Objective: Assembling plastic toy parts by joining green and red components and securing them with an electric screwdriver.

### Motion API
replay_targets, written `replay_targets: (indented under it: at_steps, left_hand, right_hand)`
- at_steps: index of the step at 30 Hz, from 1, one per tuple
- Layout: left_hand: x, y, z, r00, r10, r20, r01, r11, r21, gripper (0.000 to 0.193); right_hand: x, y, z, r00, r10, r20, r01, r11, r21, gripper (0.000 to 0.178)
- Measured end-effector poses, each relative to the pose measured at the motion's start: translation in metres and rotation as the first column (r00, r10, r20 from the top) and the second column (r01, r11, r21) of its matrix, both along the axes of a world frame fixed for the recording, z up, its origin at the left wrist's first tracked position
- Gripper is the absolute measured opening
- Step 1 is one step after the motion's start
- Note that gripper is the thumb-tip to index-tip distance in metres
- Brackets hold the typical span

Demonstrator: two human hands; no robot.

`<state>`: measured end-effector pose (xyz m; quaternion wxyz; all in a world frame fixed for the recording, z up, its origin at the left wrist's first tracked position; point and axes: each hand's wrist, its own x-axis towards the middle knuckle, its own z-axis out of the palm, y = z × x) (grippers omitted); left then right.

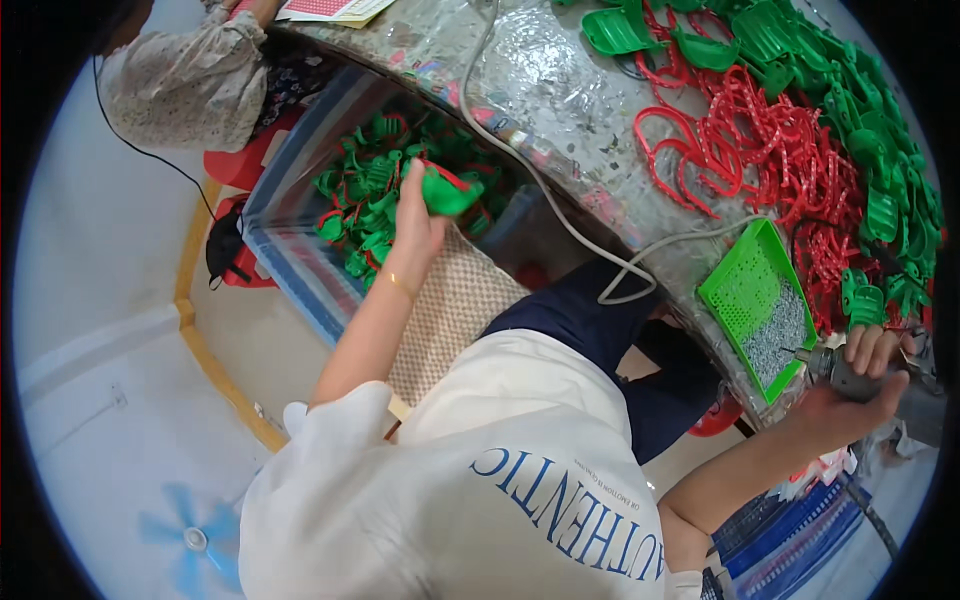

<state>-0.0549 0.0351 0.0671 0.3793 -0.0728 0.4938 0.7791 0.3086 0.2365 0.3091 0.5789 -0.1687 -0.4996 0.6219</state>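
My left hand (418, 222) is closed on a green scoop-shaped plastic piece (450, 193) with a red strip along its top edge. It is over a large bin (290, 280) heaped with similar green-and-red pieces (375, 190). Far to the right, the fingers of my right hand (868, 372) wrap round a dark electric screwdriver (845, 372), whose bit points left over the edge of a bright green tray (733, 290). Small silvery screws (775, 335) lie in that tray.
The worktable (560, 100) carries a pile of red plastic loops (760, 150) and a heap of green scoop-shaped parts (850, 90). A grey cable (530, 170) hangs over the table edge. Another person's sleeve (190, 85) is at upper left. A blue fan (195, 540) stands at lower left.
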Motion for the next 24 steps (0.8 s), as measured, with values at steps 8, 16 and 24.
replay_targets:
  at_steps: [8, 16, 24]
  left_hand:
    - [-0.028, 0.047, 0.016, 0.866, 0.172, -0.469, -0.351, 0.878, -0.325, 0.043]
    - [0.002, 0.202, 0.090, -0.037, -0.304, -0.952, 0.091, 0.948, -0.306, 0.031]
    - [-0.018, 0.226, 0.069, -0.171, -0.469, -0.867, -0.076, 0.883, -0.463, 0.021]
  right_hand:
    - [0.034, 0.009, -0.002, 0.854, -0.388, 0.347, 0.341, 0.921, 0.190, 0.046]
    - [0.047, 0.018, -0.006, 0.742, -0.589, 0.321, 0.555, 0.808, 0.200, 0.048]
    - [0.065, 0.008, -0.013, 0.686, -0.679, 0.261, 0.625, 0.734, 0.267, 0.041]
